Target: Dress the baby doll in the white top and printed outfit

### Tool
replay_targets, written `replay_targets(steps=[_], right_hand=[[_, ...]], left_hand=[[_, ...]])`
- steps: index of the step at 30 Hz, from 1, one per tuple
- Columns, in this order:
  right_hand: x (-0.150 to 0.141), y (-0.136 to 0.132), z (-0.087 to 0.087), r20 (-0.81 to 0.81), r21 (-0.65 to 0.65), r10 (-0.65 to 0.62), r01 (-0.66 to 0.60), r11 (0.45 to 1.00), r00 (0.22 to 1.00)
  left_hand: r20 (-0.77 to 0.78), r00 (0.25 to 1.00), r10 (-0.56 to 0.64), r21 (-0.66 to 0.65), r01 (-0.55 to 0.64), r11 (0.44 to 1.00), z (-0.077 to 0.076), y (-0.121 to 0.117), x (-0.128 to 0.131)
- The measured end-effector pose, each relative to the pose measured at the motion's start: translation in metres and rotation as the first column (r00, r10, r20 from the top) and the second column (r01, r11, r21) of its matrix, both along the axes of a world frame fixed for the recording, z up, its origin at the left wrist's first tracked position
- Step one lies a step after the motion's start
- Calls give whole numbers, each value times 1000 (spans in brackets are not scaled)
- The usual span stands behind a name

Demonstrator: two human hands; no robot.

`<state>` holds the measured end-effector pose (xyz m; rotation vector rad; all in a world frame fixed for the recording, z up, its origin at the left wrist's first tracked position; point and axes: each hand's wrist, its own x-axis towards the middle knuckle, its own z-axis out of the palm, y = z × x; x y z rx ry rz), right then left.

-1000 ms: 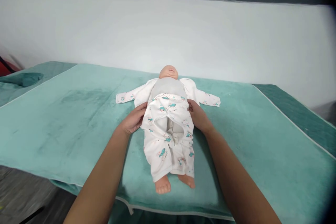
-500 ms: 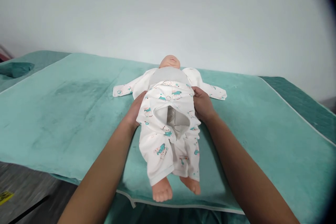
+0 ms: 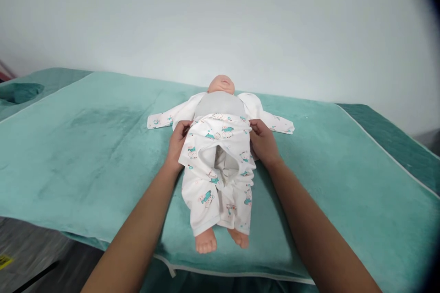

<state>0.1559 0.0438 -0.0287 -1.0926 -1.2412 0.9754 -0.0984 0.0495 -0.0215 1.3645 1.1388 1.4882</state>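
A baby doll [image 3: 220, 103] lies on its back, head away from me and bare feet towards me. It wears white printed open-crotch pants [image 3: 206, 197], their waistband up at its grey belly. Around its arms is a white long-sleeved baby top [image 3: 185, 111], open at the front. My left hand [image 3: 178, 142] is closed on the pants' waistband at the doll's side, its fingertips partly hidden by the cloth. On the opposite side, my right hand [image 3: 264, 142] pinches the waistband between thumb and fingers.
The doll rests on a green padded sheet [image 3: 96, 160] with a white-edged border. A pale wall [image 3: 220, 23] stands behind it. The front edge of the sheet hangs just beyond the doll's feet, and grey floor shows at lower left.
The doll's legs have come down flatter onto the sheet and slightly left. Both hands have shifted slightly lower in view, still at the waistband. The camera view has tilted a little.
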Motion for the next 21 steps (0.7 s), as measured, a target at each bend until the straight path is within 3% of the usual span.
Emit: replay_targets(steps=[4,7,11,14,17,21], right_hand=[[2,14,-8,55,-43,-39,42,998,998],[1,16,-7,95,-24,-86,89,996,992],[-3,6,2,87,82,-152,145,986,985],[-2,3,9,131,197,-150,123,973,980],[3,9,16,228,315,-61,-15,949,972],[7,18,28,348,348,81,-210,914,934]], left_hand=[[41,998,41,-151,-34,988,3,11,3],[40,997,70,-165,-62,984,4,14,4],[-7,999,34,-13,-34,999,1,8,3],[-184,981,55,211,-16,977,1,6,0],[-383,915,130,371,24,928,6,8,-1],[-456,877,151,377,37,925,15,16,-1]])
